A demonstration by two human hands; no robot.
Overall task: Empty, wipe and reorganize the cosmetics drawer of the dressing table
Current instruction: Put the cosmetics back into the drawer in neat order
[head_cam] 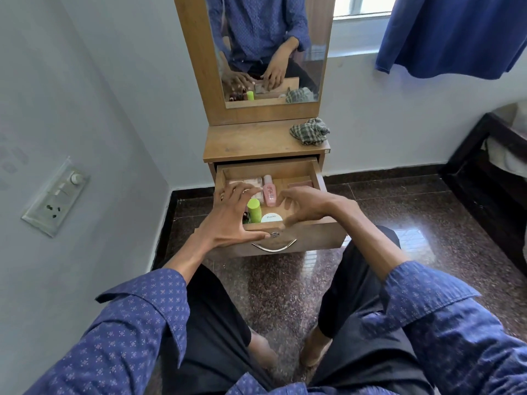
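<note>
I am holding both hands over the open drawer [319, 178]. My left hand [231, 218] is spread wide, holding nothing. My right hand [308, 205] is loosely curled, also holding nothing. I think I should be lifting out the green bottle [254, 210] first, then the pink bottle [269, 191], one at a time, onto the table top [251, 141] beside the cloth [310, 131].

A blue curtain [456, 32] hangs by the window [362, 7]; a switchboard [55, 196] sits on the wall.
</note>
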